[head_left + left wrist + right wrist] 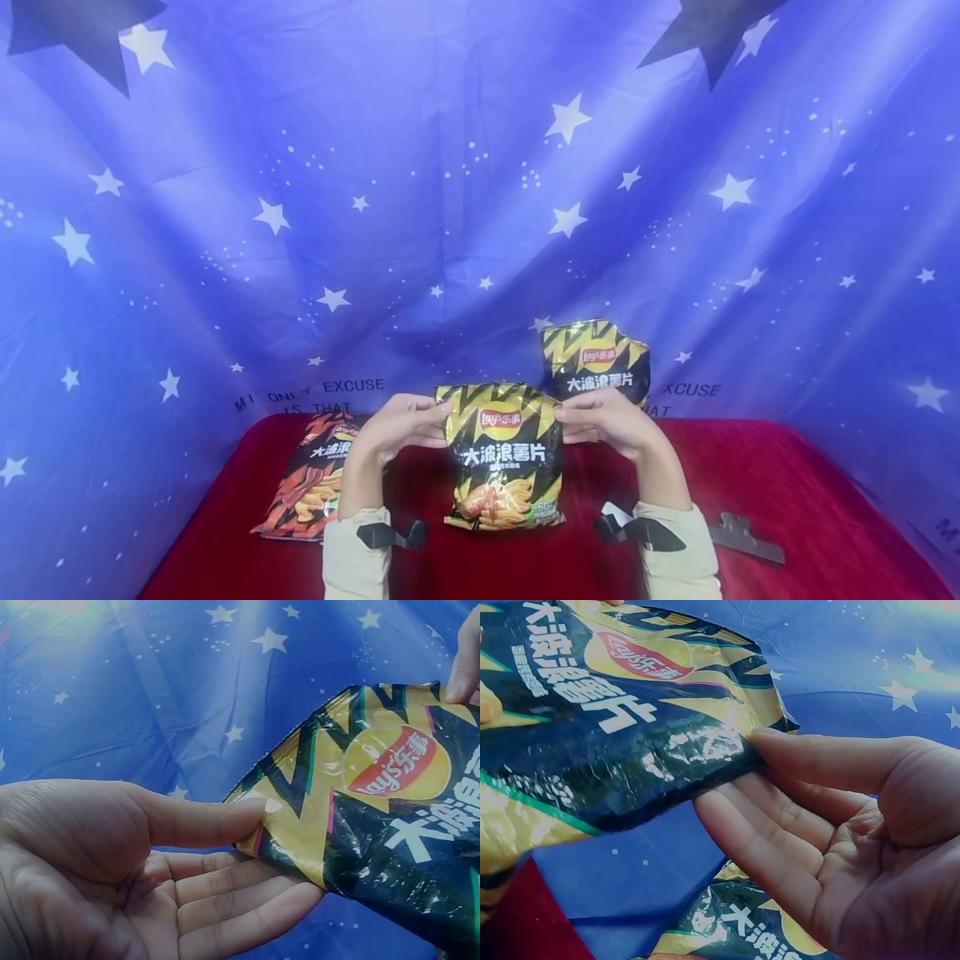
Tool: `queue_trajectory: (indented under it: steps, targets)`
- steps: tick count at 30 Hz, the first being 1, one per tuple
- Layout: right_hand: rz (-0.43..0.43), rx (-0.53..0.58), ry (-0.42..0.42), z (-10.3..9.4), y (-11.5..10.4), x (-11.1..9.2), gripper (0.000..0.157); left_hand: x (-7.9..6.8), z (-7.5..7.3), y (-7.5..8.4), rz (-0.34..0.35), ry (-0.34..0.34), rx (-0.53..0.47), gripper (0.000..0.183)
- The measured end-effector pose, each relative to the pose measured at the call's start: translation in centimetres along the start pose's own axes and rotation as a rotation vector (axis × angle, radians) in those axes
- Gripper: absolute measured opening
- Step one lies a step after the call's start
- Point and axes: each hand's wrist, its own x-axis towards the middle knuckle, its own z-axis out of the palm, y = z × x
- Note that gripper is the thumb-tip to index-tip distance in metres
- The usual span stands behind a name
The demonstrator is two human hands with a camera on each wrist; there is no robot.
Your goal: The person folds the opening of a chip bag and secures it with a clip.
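A yellow-and-black bag of Lay's potato chips (506, 475) is held upright between both hands, its printed front facing the head camera. My left hand (397, 425) pinches its upper left edge; in the left wrist view the thumb lies on the front of the chip bag (405, 817) and the fingers pass behind it. At the opposite edge my right hand (611, 421) grips the bag the same way, thumb in front. The right wrist view shows that hand (840, 825) at the bag's corner, with its fingertips under the back.
Behind my right hand stands a second yellow-and-black chip bag (596, 358). A red-and-black chip bag (307, 483) lies at the left, partly covered by my left arm. On the red tablecloth (810, 492) a dark clip (746, 537) sits at the right. A starry blue curtain (450, 167) hangs behind.
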Motion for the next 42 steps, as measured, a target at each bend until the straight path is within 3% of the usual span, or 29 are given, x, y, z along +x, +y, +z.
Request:
queue_trajectory:
  steps: [8, 14, 23, 34, 36, 38, 42]
  targets:
    - [0.013, 0.021, -0.03, 0.1, 0.4, 0.4, 0.014, 0.5, -0.7, -0.6, -0.015, -0.04, -0.017, 0.022]
    - [0.028, 0.018, -0.011, 0.3, 0.6, 0.3, 0.012, 0.9, -0.5, -1.1, -0.023, -0.018, -0.03, 0.019]
    - [0.019, -0.067, 0.036, 0.5, 1.0, 0.2, 0.035, 1.0, 0.4, -1.1, -0.033, 0.097, 0.024, 0.026]
    - [-0.022, -0.114, 0.046, 0.5, 0.8, 0.5, 0.041, 0.9, 1.2, -0.2, -0.007, 0.22, 0.067, 0.032]
    - [-0.024, -0.12, 0.049, 0.5, 0.9, 0.6, 0.04, 0.9, 1.4, -0.1, -0.004, 0.253, 0.058, 0.025]
    - [-0.023, -0.131, 0.049, 0.6, 0.8, 0.7, 0.04, 0.8, 1.6, 0.1, 0.013, 0.296, 0.061, 0.021]
    - [-0.012, -0.143, 0.053, 0.8, 0.7, 0.9, 0.039, 0.8, 2.1, 0.6, 0.098, 0.385, 0.105, 0.044]
